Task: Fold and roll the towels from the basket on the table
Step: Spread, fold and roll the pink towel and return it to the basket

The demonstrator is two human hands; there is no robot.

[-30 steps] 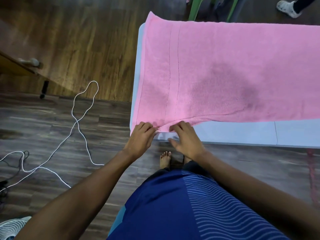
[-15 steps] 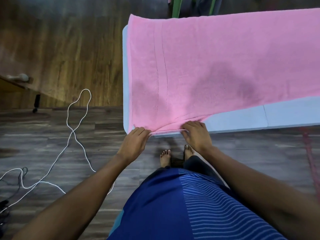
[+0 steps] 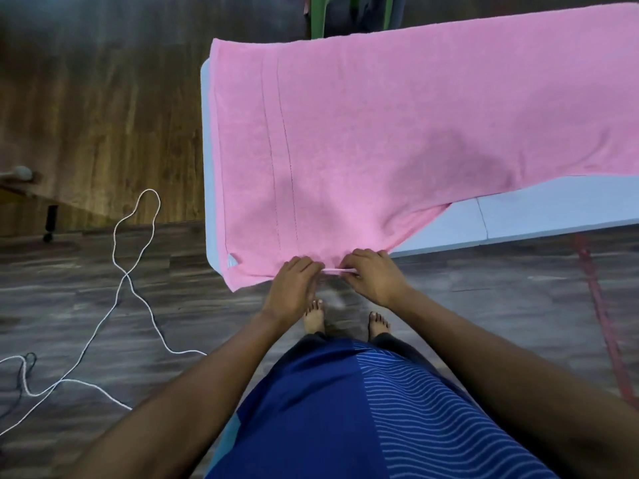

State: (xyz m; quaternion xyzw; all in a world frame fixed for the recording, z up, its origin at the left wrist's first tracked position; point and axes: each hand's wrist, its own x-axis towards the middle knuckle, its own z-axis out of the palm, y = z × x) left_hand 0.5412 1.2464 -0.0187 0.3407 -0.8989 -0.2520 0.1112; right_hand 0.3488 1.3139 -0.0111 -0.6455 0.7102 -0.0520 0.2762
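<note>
A large pink towel [image 3: 397, 133] lies spread across the pale blue table [image 3: 518, 219], its near-left corner hanging over the table's front edge. My left hand [image 3: 294, 288] and my right hand [image 3: 373, 274] sit close together at the towel's near hem. Both pinch that hem, with a short stretch of it pulled taut between them. A small pale label shows near the towel's hanging corner. No basket is in view.
A white cord [image 3: 131, 271] loops over the dark wooden floor at the left. A red strap [image 3: 601, 323] runs along the floor at the right. A green chair [image 3: 349, 15] stands behind the table. My bare feet are under my hands.
My hands have shifted right along the near hem and drawn close together. The towel's left corner now hangs free over the table edge.
</note>
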